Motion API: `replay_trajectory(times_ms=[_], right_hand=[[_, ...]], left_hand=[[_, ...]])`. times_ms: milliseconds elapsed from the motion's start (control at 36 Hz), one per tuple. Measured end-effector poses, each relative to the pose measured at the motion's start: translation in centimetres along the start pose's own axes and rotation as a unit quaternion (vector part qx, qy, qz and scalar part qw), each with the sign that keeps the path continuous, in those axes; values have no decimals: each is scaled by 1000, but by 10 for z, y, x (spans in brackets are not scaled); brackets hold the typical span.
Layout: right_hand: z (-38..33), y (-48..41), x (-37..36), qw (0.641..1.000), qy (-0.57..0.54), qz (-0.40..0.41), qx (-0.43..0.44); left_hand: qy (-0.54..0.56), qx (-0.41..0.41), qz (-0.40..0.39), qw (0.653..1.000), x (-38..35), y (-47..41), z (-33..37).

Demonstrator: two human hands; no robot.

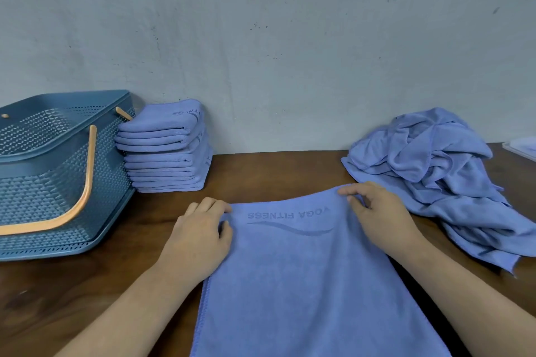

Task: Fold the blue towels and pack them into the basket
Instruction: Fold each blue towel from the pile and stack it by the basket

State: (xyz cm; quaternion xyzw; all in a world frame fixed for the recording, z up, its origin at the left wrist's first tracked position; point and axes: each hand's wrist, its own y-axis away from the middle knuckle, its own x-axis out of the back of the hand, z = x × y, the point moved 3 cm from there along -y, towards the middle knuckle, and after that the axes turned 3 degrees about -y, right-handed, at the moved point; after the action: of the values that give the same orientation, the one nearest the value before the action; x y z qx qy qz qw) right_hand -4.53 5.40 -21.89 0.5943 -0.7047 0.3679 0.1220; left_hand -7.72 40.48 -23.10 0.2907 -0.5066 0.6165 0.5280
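A blue towel (304,278) with an embossed logo lies spread flat on the wooden table in front of me. My left hand (200,236) pinches its far left corner. My right hand (377,211) pinches its far right corner. A stack of several folded blue towels (165,151) stands against the wall at the left. Just left of that stack sits the blue perforated basket (43,182) with an orange handle; I see nothing inside it. A heap of unfolded blue towels (441,180) lies at the right.
The grey wall runs close behind the table (275,171). A pale tray or lid (522,148) shows at the far right edge, partly cut off. Bare wood shows between the folded stack and the heap.
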Motion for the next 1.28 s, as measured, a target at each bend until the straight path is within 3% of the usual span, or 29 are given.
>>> replay_trajectory(times_ms=[167,278,417,528,611,667,722,778,833,944,1278], right_hand=[[12,-3,-13,993,105,-50,19],[9,0,-15,992,110,-52,22],[10,0,-16,992,116,-50,17],[10,0,-13,990,132,-43,17],[8,0,-5,986,165,-12,26],[0,2,4,979,195,36,51],[-13,8,7,979,173,56,87],[-28,16,2,989,102,16,104],[-40,27,-13,990,55,-74,103],[-44,43,-38,946,168,-242,134],[-16,30,-17,936,243,-253,-22]], left_hand=[[9,14,-15,1000,0,-1,0],[48,38,-4,998,3,-2,-4],[-14,32,-40,999,1,0,0],[-3,32,-46,998,2,-1,-2],[13,26,5,1000,9,-1,0],[4,-13,60,998,18,1,14],[19,-75,66,995,24,7,39],[32,-118,3,993,17,17,60],[12,-122,-86,989,0,25,68],[-57,-104,-182,976,-13,27,61],[-63,1,-218,974,-2,8,20]])
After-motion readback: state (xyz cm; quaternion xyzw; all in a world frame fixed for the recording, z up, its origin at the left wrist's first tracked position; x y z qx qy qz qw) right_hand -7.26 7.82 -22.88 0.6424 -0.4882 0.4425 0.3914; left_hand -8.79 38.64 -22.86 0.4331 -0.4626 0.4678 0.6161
